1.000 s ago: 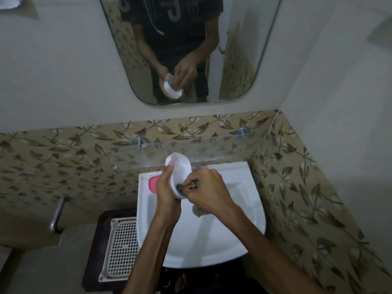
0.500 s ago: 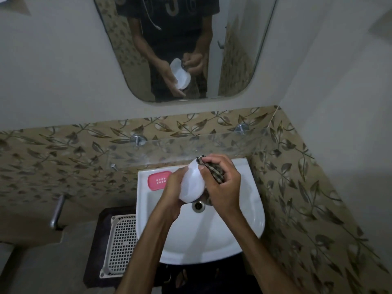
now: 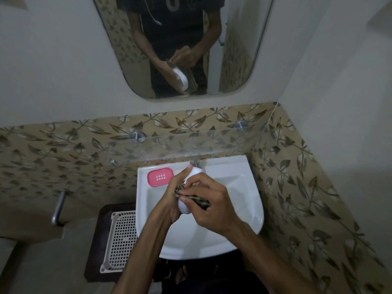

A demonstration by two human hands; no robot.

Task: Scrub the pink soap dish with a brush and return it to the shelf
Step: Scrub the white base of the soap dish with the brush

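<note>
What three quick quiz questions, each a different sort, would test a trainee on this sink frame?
1. True or false: the pink perforated tray lies on the sink's back left ledge, untouched.
2. Which hand holds the brush? A. left B. right C. neither
3. Fill in: the left hand holds a ___ oval dish over the basin.

Key:
1. True.
2. B: the right hand grips it against the dish.
3. White.
</note>
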